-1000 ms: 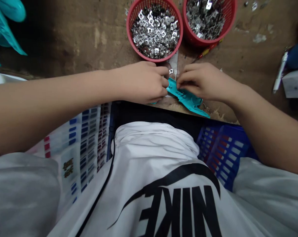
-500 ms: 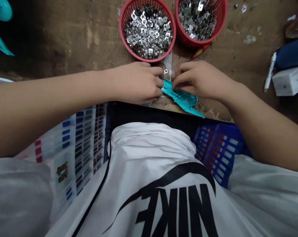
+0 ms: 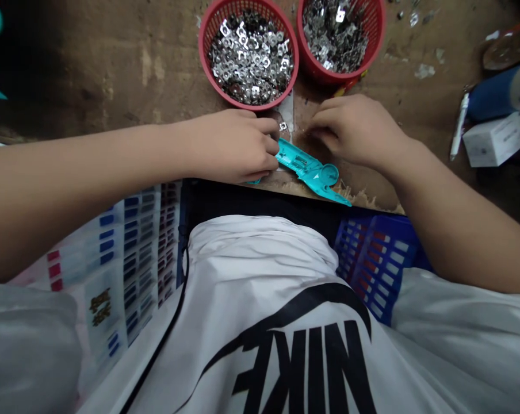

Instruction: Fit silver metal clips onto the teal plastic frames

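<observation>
A turquoise plastic shell with a ring-shaped end and a pointed tip lies at the table's front edge. My left hand is closed over its left end, fingers curled down onto it. To the right and just above the shell, my right hand is apart from it, thumb and fingers drawn together; whatever may be between the fingertips is hidden. One small metal clip rests on the table between the hands. Beyond my left hand stands a red basket heaped with small metal clips.
A second red basket of metal pieces stands beside the first. At right are a white pen, a white box and a blue cylinder. Below the table edge are a blue crate and a white crate.
My right hand has lifted off the shell and moved slightly up and away, uncovering its middle. My left hand keeps its hold. The whole view has shifted a little.
</observation>
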`<control>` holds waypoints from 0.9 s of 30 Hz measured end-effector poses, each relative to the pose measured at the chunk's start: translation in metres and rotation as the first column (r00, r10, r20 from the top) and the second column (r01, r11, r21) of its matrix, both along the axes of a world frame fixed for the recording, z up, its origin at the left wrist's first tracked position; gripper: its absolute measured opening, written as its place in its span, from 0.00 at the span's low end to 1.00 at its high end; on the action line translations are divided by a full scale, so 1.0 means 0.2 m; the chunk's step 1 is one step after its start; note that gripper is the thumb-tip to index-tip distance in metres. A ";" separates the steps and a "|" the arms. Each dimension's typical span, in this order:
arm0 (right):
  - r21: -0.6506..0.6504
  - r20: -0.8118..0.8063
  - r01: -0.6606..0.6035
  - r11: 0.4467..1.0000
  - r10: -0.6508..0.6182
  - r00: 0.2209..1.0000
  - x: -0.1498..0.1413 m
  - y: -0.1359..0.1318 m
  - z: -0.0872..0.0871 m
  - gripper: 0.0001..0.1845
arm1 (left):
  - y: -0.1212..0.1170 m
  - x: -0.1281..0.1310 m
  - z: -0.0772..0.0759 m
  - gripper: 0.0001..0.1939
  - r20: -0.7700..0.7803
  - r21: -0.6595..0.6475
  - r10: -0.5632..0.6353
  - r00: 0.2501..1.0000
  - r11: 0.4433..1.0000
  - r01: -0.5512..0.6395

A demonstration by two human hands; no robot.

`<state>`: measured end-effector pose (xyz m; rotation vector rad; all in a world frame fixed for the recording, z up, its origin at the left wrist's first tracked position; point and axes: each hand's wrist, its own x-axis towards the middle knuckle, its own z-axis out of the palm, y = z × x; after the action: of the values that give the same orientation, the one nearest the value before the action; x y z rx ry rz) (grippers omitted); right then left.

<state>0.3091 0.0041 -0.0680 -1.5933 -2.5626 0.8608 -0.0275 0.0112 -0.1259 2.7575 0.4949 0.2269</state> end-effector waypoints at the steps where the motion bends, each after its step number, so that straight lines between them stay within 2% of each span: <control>1: -0.006 -0.021 0.030 1.000 -0.030 0.999 0.02 0.00 -0.01 0.07 | 0.01 0.01 0.02 0.19 -0.015 -0.032 -0.056 0.998 0.998 0.056; 3: -0.050 -0.103 0.072 0.996 -0.077 0.992 0.05 0.01 -0.02 0.11 | 0.02 0.02 0.06 0.17 -0.034 -0.088 -0.141 0.990 0.987 0.137; 5: -0.081 -0.178 0.110 0.991 -0.123 0.976 0.07 0.01 -0.04 0.15 | 0.04 0.01 0.10 0.17 -0.033 -0.101 -0.163 0.986 0.982 0.159; 7: -0.045 -0.165 0.131 0.990 -0.137 0.977 0.07 0.01 -0.06 0.16 | 0.05 0.01 0.12 0.18 -0.020 -0.096 -0.177 0.984 0.980 0.175; 11: 0.061 -0.115 0.078 0.995 -0.071 0.991 0.06 0.00 -0.12 0.16 | 0.05 0.01 0.13 0.19 0.040 -0.106 -0.181 0.983 0.977 0.185; 14: 0.072 -0.162 0.025 0.997 -0.013 0.987 0.06 -0.01 -0.15 0.15 | 0.05 0.01 0.13 0.20 0.057 -0.152 -0.164 0.985 0.974 0.171; 17: 0.070 -0.144 0.004 0.998 0.006 0.990 0.06 -0.01 -0.16 0.17 | 0.05 0.01 0.13 0.20 0.071 -0.192 -0.159 0.985 0.967 0.169; 22: 0.104 -0.117 0.018 0.994 -0.005 0.993 0.06 0.00 -0.20 0.17 | 0.05 0.01 0.13 0.20 0.059 -0.177 -0.174 0.983 0.967 0.182; 24: 0.109 -0.094 0.045 0.993 -0.035 0.995 0.03 0.00 -0.18 0.14 | 0.05 0.01 0.13 0.20 0.044 -0.170 -0.175 0.984 0.969 0.180; 27: 0.095 -0.049 0.113 0.989 -0.109 0.993 -0.06 -0.03 -0.06 0.11 | 0.06 0.01 0.13 0.21 0.032 -0.149 -0.138 0.990 0.979 0.141</control>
<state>0.2979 -0.0026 -0.0794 -1.6522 -2.4200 0.7407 -0.0256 0.0224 -0.1004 2.6248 0.2981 0.1774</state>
